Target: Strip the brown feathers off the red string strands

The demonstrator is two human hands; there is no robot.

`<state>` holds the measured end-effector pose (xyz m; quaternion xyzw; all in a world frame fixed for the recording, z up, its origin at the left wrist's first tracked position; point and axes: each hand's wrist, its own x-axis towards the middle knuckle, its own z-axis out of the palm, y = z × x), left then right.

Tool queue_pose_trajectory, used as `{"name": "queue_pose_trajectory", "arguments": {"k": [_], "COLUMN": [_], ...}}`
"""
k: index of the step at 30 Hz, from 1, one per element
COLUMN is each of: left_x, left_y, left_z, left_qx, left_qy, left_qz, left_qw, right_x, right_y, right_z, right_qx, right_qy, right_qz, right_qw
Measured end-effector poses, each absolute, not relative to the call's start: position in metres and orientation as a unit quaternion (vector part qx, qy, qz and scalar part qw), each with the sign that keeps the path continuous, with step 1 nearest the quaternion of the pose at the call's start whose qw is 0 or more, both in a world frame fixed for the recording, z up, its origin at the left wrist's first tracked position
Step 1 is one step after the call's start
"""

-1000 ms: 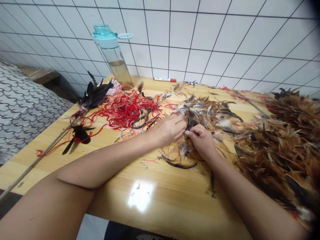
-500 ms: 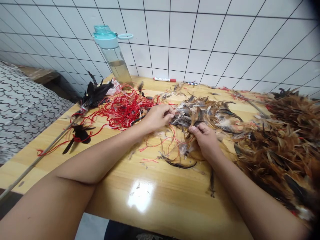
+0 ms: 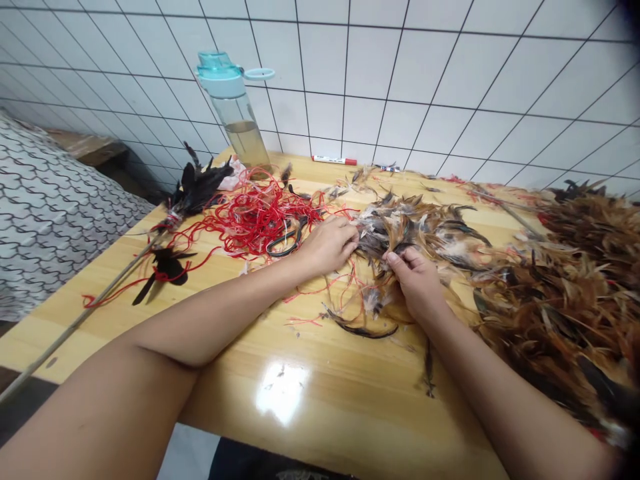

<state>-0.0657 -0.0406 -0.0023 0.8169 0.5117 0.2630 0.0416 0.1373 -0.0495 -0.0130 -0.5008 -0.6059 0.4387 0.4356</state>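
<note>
My left hand (image 3: 329,247) presses its fingertips into the left side of a loose clump of brown and grey chicken feathers (image 3: 400,230). My right hand (image 3: 417,283) pinches the clump's lower edge, and the feathers hide its fingertips. Black-handled scissors (image 3: 286,241) lie just beyond my left hand, partly under a tangle of red string (image 3: 260,217). Loose red threads and feather bits (image 3: 360,300) are scattered below my hands. A large heap of brown feathers (image 3: 555,293) covers the table's right side.
On the wooden table (image 3: 300,373) lie a black feather bundle on a thin stick (image 3: 195,190) and a red marker (image 3: 334,160). A water bottle (image 3: 233,110) stands against the tiled wall (image 3: 375,73). Grey patterned cloth (image 3: 50,220) lies beyond the left edge.
Since a second ago, my hands have moved apart and farther up the table, carrying feathers from the clump. The scissors show again beside my left hand, and the view has shifted slightly.
</note>
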Motion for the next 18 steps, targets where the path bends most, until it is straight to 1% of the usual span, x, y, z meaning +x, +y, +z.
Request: {"name": "queue_pose_trajectory", "arguments": {"k": [2,3,7,9,11,13,18], "left_x": [-0.066,-0.066,-0.061,-0.054,-0.048,-0.042,-0.035], "left_y": [-0.040,-0.040,-0.043,-0.047,-0.052,-0.057,-0.059], "left_z": [0.001,0.004,0.014,0.018,0.020,0.020,0.012], "left_qx": [0.801,0.783,0.679,0.644,0.631,0.636,0.654], "left_qy": [0.506,0.510,0.509,0.481,0.456,0.447,0.465], "left_qz": [0.310,0.338,0.421,0.432,0.423,0.409,0.415], "left_qw": [0.079,0.114,0.321,0.409,0.464,0.479,0.428], "right_x": [0.138,0.138,0.139,0.140,0.140,0.139,0.138], "right_y": [-0.050,-0.050,-0.048,-0.047,-0.045,-0.045,-0.045], "right_z": [-0.012,-0.012,-0.013,-0.015,-0.017,-0.018,-0.020], "right_qx": [-0.506,-0.506,-0.505,-0.508,-0.509,-0.506,-0.485], "right_qy": [-0.614,-0.617,-0.634,-0.641,-0.648,-0.654,-0.672], "right_qz": [0.424,0.419,0.400,0.389,0.378,0.370,0.365], "right_qw": [0.433,0.434,0.428,0.424,0.422,0.425,0.425]}}
